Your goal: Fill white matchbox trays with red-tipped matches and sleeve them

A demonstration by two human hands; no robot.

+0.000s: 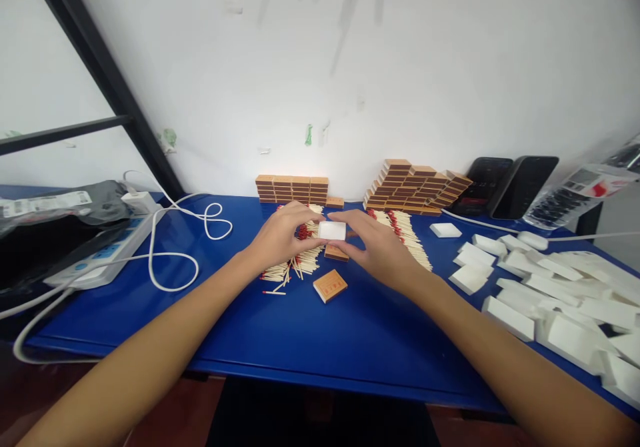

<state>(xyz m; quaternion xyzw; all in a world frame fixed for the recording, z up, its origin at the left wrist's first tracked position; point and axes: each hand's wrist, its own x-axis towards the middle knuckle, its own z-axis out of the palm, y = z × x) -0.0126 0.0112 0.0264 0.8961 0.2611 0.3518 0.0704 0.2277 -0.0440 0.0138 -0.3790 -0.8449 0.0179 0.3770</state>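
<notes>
Between my left hand and my right hand is a small white matchbox tray, gripped at its two ends by thumbs and fingers. Its open side faces me and no matches show in it. Just below it an orange matchbox sleeve lies on the blue table, partly covered by the hands. Nearer to me rests another orange matchbox. Red-tipped matches lie in a heap under and beside my left hand. A second heap of matches spreads behind my right hand.
Stacked matchboxes stand against the wall at left and right. Many white trays are piled on the right. Two phones lean at the back right. A power strip and white cables lie on the left.
</notes>
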